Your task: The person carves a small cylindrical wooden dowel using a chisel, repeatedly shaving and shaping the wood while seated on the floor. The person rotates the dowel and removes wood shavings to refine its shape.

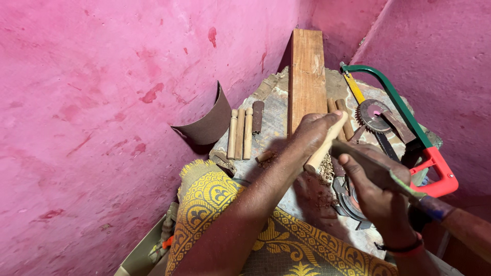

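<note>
— Since the pale, round wooden dowel [325,144] is plain dry timber, how do you judge it handles?

— Light and stiff, I'd say, with a fine matt grain that gives good purchase. It sits slanted near the middle of the scene, over the worn stone-topped work surface [276,110], its upper end against the left hand [312,134], whose fingers are curled closed around it. The middle of the shaft looks the safest place to hold; the lower end is bare and near the pile of pale shavings [324,175].

— And the other hand?

— The right hand [376,191] is wrapped firmly round a long dark tool with a reddish wooden handle [394,180], probably a file or chisel, though blur hides its tip. Metal, rigid, heavier than the dowel.

— What lies around them?

— Far and left, three turned light-wood spindles [240,133] lie side by side, next to a curled sheet of brown sandpaper [206,122] leaning on the rough pink wall [102,102]. A long reddish wooden plank [307,76] runs away from the hands. To the right sit a toothed metal disc [372,115] and a hacksaw with a green frame and red grip [419,145]. A yellow patterned cloth [215,204] lies near.
</note>
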